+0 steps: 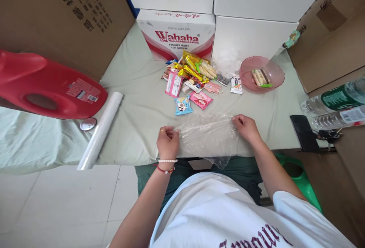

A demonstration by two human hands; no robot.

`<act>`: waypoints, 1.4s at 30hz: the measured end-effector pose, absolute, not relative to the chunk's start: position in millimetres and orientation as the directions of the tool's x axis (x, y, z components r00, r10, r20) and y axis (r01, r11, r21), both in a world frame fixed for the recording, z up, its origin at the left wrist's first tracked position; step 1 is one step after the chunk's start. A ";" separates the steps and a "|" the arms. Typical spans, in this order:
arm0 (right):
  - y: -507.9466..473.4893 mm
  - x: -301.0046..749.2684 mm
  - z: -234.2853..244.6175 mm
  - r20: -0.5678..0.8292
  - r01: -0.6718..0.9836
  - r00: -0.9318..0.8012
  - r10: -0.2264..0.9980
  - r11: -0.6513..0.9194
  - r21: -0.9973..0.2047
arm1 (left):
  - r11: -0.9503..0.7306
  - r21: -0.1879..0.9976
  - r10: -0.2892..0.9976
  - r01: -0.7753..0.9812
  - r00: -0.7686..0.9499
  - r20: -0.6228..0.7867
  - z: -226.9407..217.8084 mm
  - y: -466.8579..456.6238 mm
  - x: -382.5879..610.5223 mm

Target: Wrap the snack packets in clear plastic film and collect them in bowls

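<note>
A sheet of clear plastic film (207, 135) stretches between my two hands at the table's front edge, its lower part hanging over the edge. My left hand (168, 141) pinches its left side, and my right hand (245, 127) pinches the upper right corner. Whether the film is a flat sheet or a bag, I cannot tell. Just beyond it lie a light blue snack packet (183, 105) and a pink wafer packet (201, 99). Behind these is a heap of wrapped snacks (194, 71) in yellow, pink and white wrappers.
A pink bowl (245, 82) with a packaged snack stands at back right, beside crumpled clear plastic (226, 63). A white roll (100, 132) and red jug (57, 84) lie left. Right are plastic bottles (342, 96) and a black phone (304, 134). Cartons (176, 37) line the back.
</note>
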State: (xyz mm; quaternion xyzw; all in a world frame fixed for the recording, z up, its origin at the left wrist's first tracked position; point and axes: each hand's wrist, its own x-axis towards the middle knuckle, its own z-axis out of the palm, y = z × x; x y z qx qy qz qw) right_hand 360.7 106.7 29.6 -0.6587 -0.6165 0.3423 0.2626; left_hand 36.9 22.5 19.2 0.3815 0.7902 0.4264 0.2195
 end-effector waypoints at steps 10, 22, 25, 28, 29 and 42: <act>125.3 355.6 36.5 -0.111 0.671 -0.205 0.972 0.057 -0.739 | -0.310 0.351 0.927 0.884 0.363 -0.095 56.3 30.5 51.6; 163.3 377.3 32.0 -0.085 0.727 -0.374 0.923 0.235 -0.646 | -0.243 -0.076 0.961 0.967 0.229 -0.157 81.8 43.2 67.4; 163.6 369.5 29.9 -0.082 0.742 -0.415 0.906 0.285 -0.607 | -0.515 -0.008 0.856 0.857 0.515 0.046 63.6 49.7 66.1; 166.1 369.4 29.4 -0.089 0.760 -0.391 0.916 0.267 -0.592 | -0.663 0.095 0.748 0.742 0.651 0.130 35.9 56.8 59.0; 167.8 372.1 29.4 -0.089 0.769 -0.363 0.927 0.244 -0.590 | -0.647 0.122 0.762 0.752 0.635 0.128 27.3 57.4 57.1; 117.0 329.0 48.2 0.252 0.615 -0.653 0.714 0.695 -0.374 | -0.247 0.158 0.968 0.956 0.252 -0.014 13.5 40.1 70.8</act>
